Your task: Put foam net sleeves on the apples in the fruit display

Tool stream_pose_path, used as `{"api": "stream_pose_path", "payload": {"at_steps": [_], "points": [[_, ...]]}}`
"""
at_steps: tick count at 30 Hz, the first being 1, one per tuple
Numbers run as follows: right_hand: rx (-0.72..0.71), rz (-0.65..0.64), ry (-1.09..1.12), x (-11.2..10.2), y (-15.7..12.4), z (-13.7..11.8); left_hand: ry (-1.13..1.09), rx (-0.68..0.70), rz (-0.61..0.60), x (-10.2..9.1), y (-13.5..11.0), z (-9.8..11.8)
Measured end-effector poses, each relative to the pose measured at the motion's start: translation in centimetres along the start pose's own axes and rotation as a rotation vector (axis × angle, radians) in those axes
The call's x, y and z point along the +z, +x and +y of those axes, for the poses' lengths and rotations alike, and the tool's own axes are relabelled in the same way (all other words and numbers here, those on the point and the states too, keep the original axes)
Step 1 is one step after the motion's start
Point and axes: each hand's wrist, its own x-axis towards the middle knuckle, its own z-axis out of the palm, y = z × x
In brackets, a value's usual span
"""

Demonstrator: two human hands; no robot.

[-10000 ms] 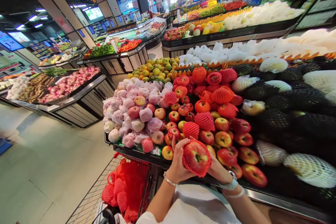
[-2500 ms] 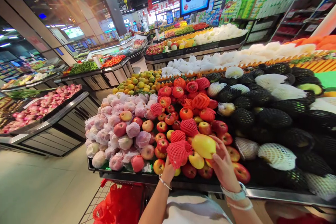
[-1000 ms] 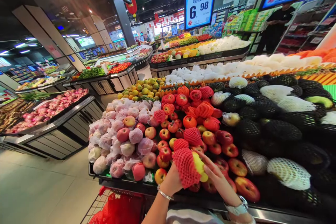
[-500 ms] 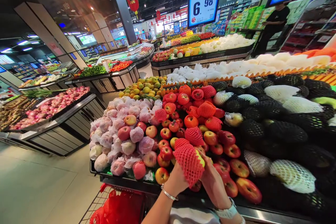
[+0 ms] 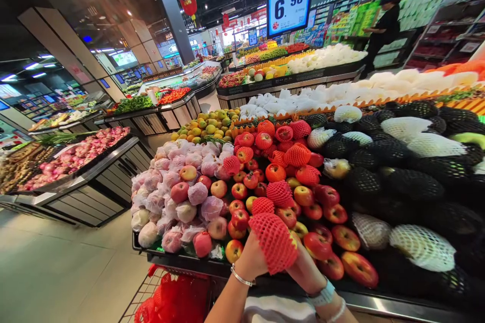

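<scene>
A red foam fruit net (image 5: 273, 243) is held over the front of the apple display, between my two hands. My left hand (image 5: 251, 258) is closed around its left side, the fingers mostly hidden by the mesh. On the opposite side my right hand (image 5: 304, 268) is closed against it, its fingertips out of sight. A narrow yellow strip shows at the net's right edge; I cannot tell what is inside. Just beyond lie loose red-yellow apples (image 5: 317, 245) and another red foam net (image 5: 279, 194) in the pile.
Wrapped pinkish fruits (image 5: 172, 197) fill the left of the stand; fruits in black nets (image 5: 413, 186) fill the right. A wire cart (image 5: 142, 290) with a red bag (image 5: 176, 297) stands below its front edge. A person (image 5: 384, 30) is at the back right.
The net has turned between my hands, so less of the yellow strip shows. My right hand has moved lower, further behind the net. The person in the background has shifted left.
</scene>
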Motion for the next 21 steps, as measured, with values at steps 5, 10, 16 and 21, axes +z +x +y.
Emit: {"api": "stream_pose_path", "payload": {"at_steps": [5, 10, 16, 21], "points": [[-0.053, 0.020, -0.062, 0.6, -0.6, -2.0, 0.116, 0.114, -0.272, -0.9, -0.4, 1.4], [-0.072, 0.049, -0.070, 0.8, -0.7, -2.6, 0.054, 0.104, -0.222, 0.4, -1.4, -0.1], [-0.053, 0.145, -0.200, 0.5, -0.8, -3.4, 0.009, -0.031, -0.034, 1.6, -2.6, -2.5], [-0.092, 0.157, -0.293, 0.5, -1.1, -3.8, 0.005, -0.052, -0.002, 2.2, -2.8, -2.6]]}}
